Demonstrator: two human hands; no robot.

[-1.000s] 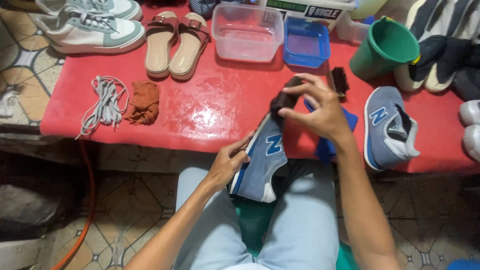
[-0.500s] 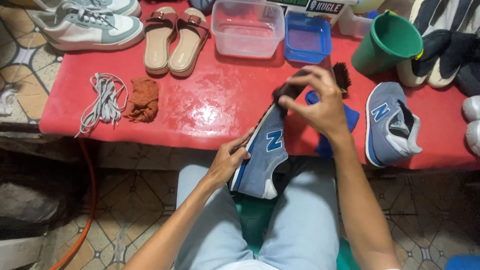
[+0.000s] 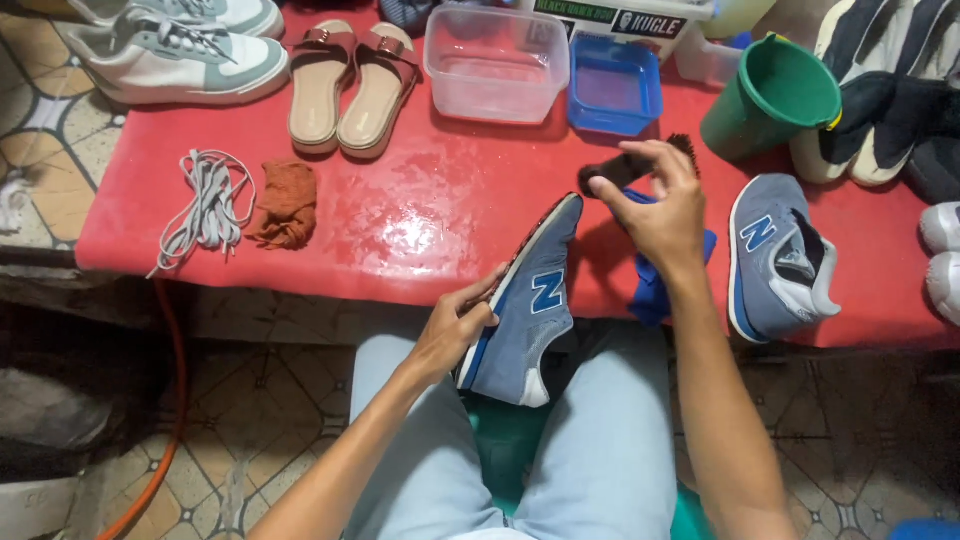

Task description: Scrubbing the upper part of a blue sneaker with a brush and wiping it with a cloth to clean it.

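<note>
The person sits at the near edge of a wet red table (image 3: 400,220), knees under it. The left hand (image 3: 458,325) is closed around the sole edge of a blue sneaker (image 3: 525,310), holding it tilted on its side over the lap, toe pointing toward 12 o'clock and resting against the table's edge. The right hand (image 3: 660,205) grips a dark brush (image 3: 615,172) — fingers wrapped over its handle, the bristle end showing past the knuckles toward 1 o'clock — just above the sneaker's toe. Whether the brush touches the shoe cannot be told.

A blue cloth (image 3: 652,285) lies under the right wrist, hanging over the table's edge. At 3 o'clock from that hand the matching blue sneaker (image 3: 775,260) rests on the table. At 1 o'clock stands a green bucket (image 3: 770,100); at 12 o'clock a small blue tub (image 3: 615,88) sits beside a clear plastic tub (image 3: 495,62). Toward 10 o'clock lie a pair of tan sandals (image 3: 350,85), and farther left a white and green sneaker (image 3: 175,62). At 9 o'clock — well apart from the hands — grey laces (image 3: 205,205) lie beside a crumpled brown rag (image 3: 288,200).
</note>
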